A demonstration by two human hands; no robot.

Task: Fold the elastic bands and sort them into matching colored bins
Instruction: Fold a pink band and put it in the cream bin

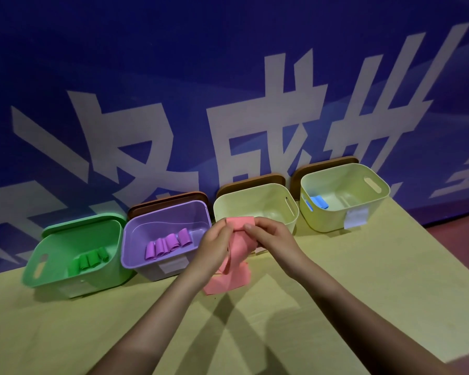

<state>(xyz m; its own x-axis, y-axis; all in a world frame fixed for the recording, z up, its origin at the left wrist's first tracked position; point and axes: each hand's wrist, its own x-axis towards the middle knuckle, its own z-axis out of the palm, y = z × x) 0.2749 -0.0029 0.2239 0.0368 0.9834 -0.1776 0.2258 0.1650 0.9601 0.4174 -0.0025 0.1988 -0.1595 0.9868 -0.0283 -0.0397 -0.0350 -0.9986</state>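
Observation:
A pink elastic band (234, 269) is held up over the table; its top is folded between my two hands and its lower end trails onto the tabletop. My left hand (214, 246) pinches the band's left upper edge. My right hand (268, 235) grips the folded top from the right. Behind stand four bins: a green bin (52, 269) holding rolled green bands (91, 261), a purple bin (136, 239) with several rolled purple bands (168, 244), a pale yellow bin (244, 204) right behind my hands, and another pale yellow bin (374, 209) holding a blue band (318, 203).
The bins line the back of a yellow-green table (363, 293), against a blue wall with large white characters (255, 117). Brown lids (171, 200) lean behind three bins, a green lid behind the green one. The table's right edge slants down at the right, reddish floor beyond it.

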